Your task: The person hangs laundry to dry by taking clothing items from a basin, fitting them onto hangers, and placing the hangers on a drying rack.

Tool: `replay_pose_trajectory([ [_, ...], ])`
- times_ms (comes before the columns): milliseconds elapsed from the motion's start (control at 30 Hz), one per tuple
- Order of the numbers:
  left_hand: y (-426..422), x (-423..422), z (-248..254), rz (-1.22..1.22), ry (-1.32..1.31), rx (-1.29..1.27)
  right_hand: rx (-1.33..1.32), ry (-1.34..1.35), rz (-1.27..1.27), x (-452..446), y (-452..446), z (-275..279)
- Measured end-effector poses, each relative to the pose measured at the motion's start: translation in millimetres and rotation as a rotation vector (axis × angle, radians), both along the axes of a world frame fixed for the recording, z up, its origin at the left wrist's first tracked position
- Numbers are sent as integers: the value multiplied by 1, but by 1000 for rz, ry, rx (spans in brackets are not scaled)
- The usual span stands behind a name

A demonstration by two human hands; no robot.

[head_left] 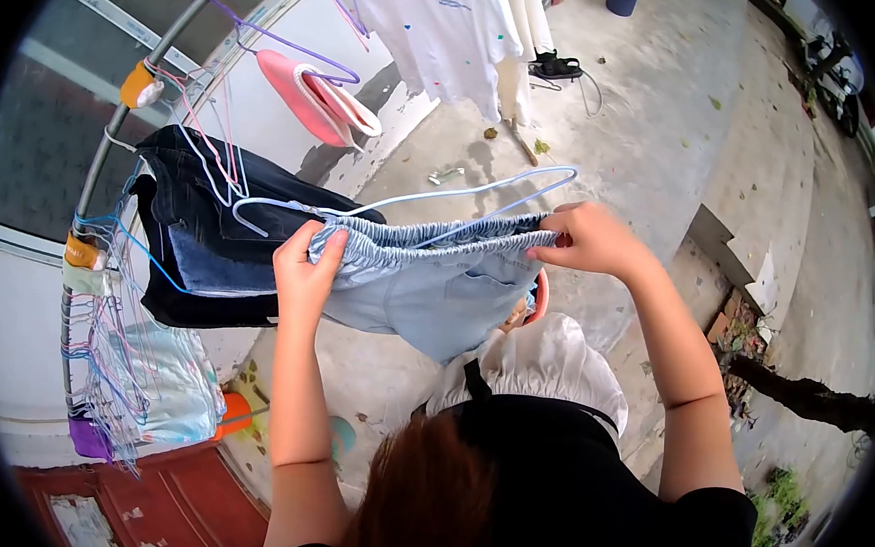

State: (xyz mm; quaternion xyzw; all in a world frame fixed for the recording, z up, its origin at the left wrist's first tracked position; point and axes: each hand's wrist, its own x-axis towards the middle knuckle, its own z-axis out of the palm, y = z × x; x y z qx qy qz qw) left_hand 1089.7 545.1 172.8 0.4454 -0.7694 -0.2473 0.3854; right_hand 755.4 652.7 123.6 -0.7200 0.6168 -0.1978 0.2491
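Denim garment [431, 298], light blue with a gathered elastic waistband, hung between the two hands, its waist at the fingers and its body draping below them. The left hand [303, 257] was raised at the end of a nearly straight forearm, back of the hand toward the camera. Its thumb and forefinger pointed up and pinched the near end of the waistband between them. The right hand [592, 241] came in from the other side, the elbow bent outward and the forearm slanting in toward the garment. Its fingers were curled over the far end of the waistband, with the thumb closed against the near edge, so the band was spread lengthwise between the two grips.

A light-blue hanger [468, 187] lay along the waist opening. Its hook sat just beside the left fingers, on their outer side, while its rounded end reached up beyond the waistband, near the right fingers. One of its bars ran down into the opening between the hands.

Dark clothes [234, 246] hung just outside the left fingers, near a metal rail [180, 27]. Farther beyond the fingertips were a pink item [298, 90] and a white shirt [437, 33].
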Motion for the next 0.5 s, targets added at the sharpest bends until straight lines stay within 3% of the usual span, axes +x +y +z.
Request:
replay_pose_trajectory([
  [333, 8, 38, -29, -24, -184, -38, -153, 0, 112, -19, -10, 36],
  [500, 4, 45, -42, -50, -345, 115, -213, 22, 139, -19, -12, 62],
])
